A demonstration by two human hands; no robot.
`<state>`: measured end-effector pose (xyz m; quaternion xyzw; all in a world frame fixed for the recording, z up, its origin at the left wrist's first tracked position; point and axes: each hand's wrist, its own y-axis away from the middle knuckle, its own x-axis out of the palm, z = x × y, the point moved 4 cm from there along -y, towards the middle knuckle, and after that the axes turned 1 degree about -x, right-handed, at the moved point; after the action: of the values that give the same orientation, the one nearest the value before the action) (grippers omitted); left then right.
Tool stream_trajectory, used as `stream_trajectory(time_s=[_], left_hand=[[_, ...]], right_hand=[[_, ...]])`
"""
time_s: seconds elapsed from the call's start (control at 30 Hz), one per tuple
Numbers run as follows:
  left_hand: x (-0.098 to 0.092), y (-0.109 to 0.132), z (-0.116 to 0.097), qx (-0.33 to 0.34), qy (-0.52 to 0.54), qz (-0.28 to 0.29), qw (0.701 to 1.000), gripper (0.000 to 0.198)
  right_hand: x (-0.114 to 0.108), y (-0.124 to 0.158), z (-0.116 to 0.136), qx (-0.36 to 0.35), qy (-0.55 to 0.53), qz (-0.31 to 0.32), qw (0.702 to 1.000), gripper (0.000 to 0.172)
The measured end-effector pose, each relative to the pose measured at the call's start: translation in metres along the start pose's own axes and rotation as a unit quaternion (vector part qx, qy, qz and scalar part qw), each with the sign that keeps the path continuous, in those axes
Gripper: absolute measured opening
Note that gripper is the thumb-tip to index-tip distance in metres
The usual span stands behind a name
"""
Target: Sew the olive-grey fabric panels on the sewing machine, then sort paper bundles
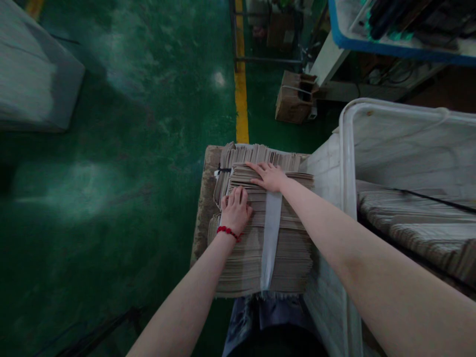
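Observation:
A stack of thin grey-brown cardboard sheets [290,248] stands on edge in tight rows on a worn wooden board [203,198] in front of me. A pale strip of tape [272,233] runs across the sheets. My left hand [236,210], with a red beaded bracelet [227,230] at the wrist, rests on the sheets' left side; its fingers are slightly bent and the thumb stands apart. Farther forward, my right hand [269,177] lies on the top edges with its fingers spread. A black band [224,170] circles the bundle at the far left.
Close on the right stands a large white plastic bin [347,163] holding more sheets [427,218]. Beyond are a small cardboard box [293,101] and a blue-edged table [338,34]. A pale block-shaped object [37,74] stands left on the green floor [130,148].

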<state>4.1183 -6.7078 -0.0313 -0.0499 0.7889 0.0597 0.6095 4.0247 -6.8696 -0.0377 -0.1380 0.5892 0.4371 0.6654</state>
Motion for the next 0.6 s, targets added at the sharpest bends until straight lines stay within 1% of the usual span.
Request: stream_trajectory(time_s=[0.27,0.43,0.6], left_hand=[[-0.0036,-0.0039,-0.0003,-0.019,0.009,-0.011,1.000,0.051],[-0.0043,-0.0053,-0.0010,-0.014,0.016,-0.014,1.000,0.060],[-0.0031,-0.0044,-0.0010,-0.007,0.013,-0.012,1.000,0.059]], right_hand=[[-0.0006,0.0008,0.0000,0.004,-0.001,0.002,1.000,0.065],[0.0000,0.0006,-0.0014,0.006,0.004,0.008,1.000,0.065],[0.0001,0.0008,-0.0023,0.003,0.006,0.005,1.000,0.064]])
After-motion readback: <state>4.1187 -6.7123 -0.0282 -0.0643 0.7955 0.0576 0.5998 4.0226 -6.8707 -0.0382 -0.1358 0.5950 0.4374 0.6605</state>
